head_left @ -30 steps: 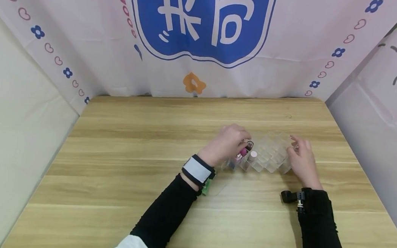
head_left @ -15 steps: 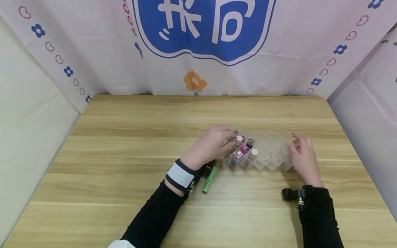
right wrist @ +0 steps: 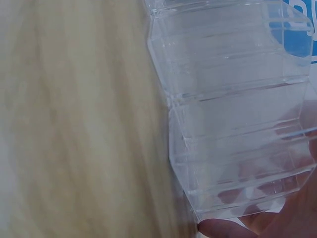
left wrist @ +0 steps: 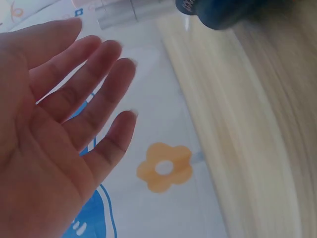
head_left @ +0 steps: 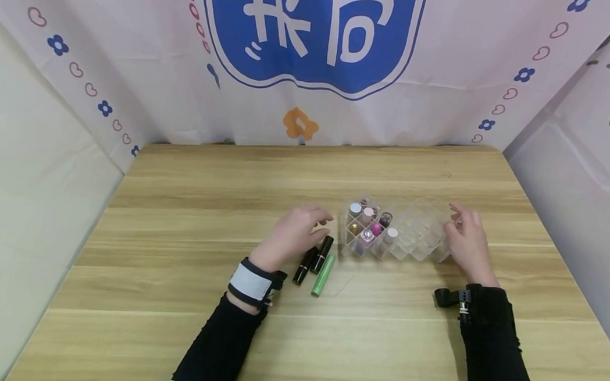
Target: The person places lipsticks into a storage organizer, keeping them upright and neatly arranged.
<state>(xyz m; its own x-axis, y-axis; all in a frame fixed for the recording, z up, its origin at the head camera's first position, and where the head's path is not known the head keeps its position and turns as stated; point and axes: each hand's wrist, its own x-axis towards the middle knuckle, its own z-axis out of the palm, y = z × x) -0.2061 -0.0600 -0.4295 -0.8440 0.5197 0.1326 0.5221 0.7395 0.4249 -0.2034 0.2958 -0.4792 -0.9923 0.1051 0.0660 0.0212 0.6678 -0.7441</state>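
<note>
A clear plastic cosmetics organizer [head_left: 412,235] with diamond-shaped cells stands on the table. Small bottles and tubes with white, pink, gold and dark caps fill cells at its left end, among them a magenta round cap [head_left: 376,228]. My right hand [head_left: 466,244] holds the organizer's right end; in the right wrist view its thumb [right wrist: 228,229] lies at the near corner and other fingers show through the clear wall. Left of the organizer, my left hand [head_left: 293,232] is relaxed and holds nothing. Beside it lie two black tubes [head_left: 305,266] and a green tube [head_left: 323,276].
The wooden table [head_left: 174,264] extends around the organizer on every side. A white printed cloth [head_left: 149,76] with a blue emblem hangs along its back edge. A thin hair-like line [head_left: 343,286] lies right of the green tube.
My left hand has drawn back from the organizer toward the left, uncovering the filled cells and the black and green tubes. The right hand stays at the organizer's right end.
</note>
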